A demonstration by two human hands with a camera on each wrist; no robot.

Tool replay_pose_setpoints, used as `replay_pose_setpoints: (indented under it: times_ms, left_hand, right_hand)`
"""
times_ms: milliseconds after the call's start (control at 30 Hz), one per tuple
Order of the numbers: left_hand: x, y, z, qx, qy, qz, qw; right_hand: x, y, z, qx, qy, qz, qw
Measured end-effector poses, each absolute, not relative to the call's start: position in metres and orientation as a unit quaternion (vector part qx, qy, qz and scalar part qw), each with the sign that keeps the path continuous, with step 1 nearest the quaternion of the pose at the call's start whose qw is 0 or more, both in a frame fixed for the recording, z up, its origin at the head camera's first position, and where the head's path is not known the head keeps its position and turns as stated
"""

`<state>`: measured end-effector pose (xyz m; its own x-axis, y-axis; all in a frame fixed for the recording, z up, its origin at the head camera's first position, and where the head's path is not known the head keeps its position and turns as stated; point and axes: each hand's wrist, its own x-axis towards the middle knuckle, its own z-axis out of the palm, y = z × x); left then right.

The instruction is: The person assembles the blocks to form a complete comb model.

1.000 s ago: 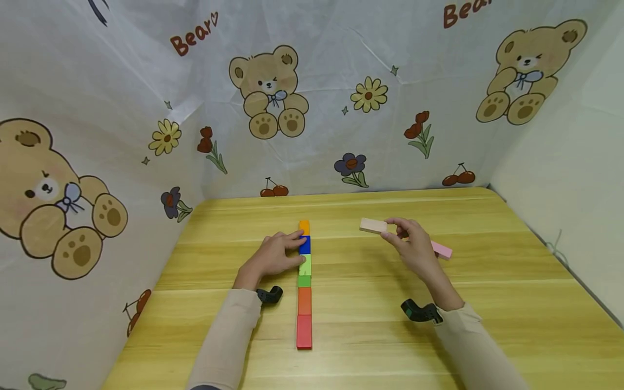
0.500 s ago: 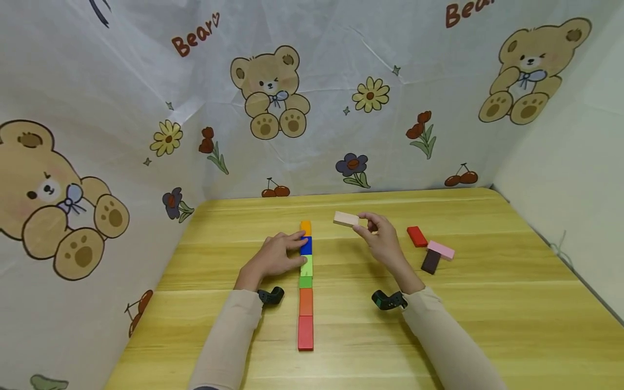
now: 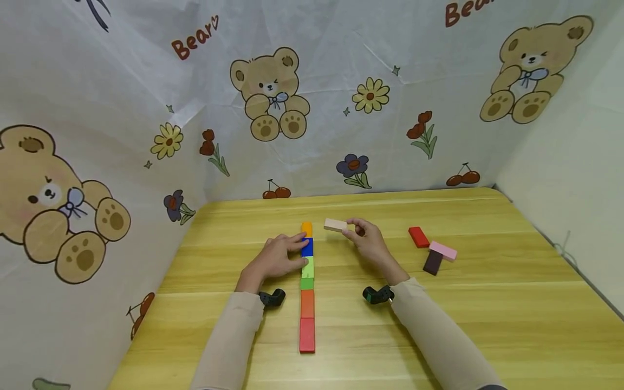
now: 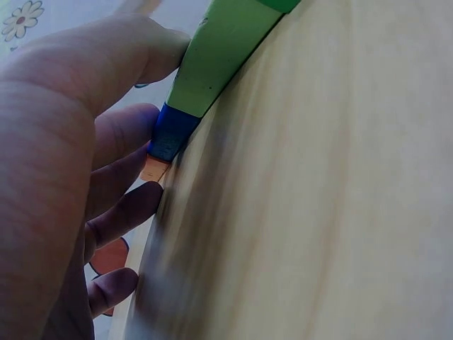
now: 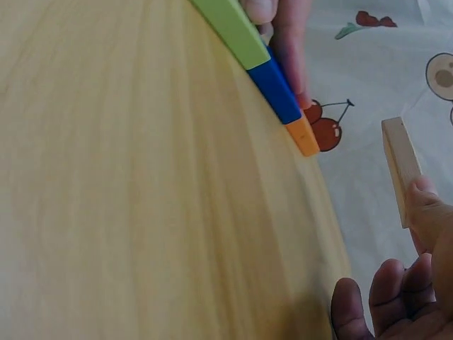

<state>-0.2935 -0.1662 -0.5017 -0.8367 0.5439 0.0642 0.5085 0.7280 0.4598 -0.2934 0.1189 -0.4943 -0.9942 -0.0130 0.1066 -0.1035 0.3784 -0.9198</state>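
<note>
A straight row of wooden blocks runs away from the person: a red block [image 3: 307,336], an orange-red block [image 3: 307,304], a green block [image 3: 307,284], a light green block [image 3: 309,271], a blue block [image 3: 307,247] and an orange block [image 3: 307,229] at the far end. My left hand [image 3: 278,258] lies along the row's left side, thumb at the light green block, fingertips at the blue and orange ones. Between thumb and fingers, my right hand [image 3: 370,244] pinches one end of a plain wood-coloured block [image 3: 335,225], held to the right of the row's far end.
On the table [image 3: 361,336], to the right, lie a red block [image 3: 418,236], a pink block [image 3: 443,251] and a dark brown block [image 3: 433,262], the last two close together. A bear-printed cloth [image 3: 312,162] hangs behind the table's far edge.
My right hand has carried the wood-coloured block leftward, close to the row's far end, uncovering the red and dark brown blocks at right. My left hand stays at the row.
</note>
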Motion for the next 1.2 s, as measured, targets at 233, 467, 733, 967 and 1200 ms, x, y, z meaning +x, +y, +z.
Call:
replay_pose_setpoints:
  times_ms: [233, 467, 733, 967, 1200]
  left_hand:
    - [-0.293, -0.166, -0.504, 0.277, 0.931, 0.235, 0.039]
    - [-0.292, -0.165, -0.506, 0.273, 0.934, 0.229, 0.040]
    - [-0.294, -0.165, -0.505, 0.271, 0.935, 0.223, 0.039]
    - [-0.296, -0.163, -0.503, 0.270, 0.936, 0.220, 0.043]
    - [-0.293, -0.166, -0.503, 0.276, 0.933, 0.225, 0.042]
  right_hand:
    - [-0.302, 0.112, -0.508, 0.049, -0.842, 0.536, 0.035]
    - [-0.310, 0.106, -0.512, 0.047, -0.854, 0.515, 0.056]
    - [-0.322, 0.101, -0.510, 0.042, -0.889, 0.451, 0.061]
    - [-0.329, 0.105, -0.509, 0.030, -0.911, 0.409, 0.046]
    - [-0.336, 0.100, -0.509, 0.041, -0.917, 0.395, 0.035]
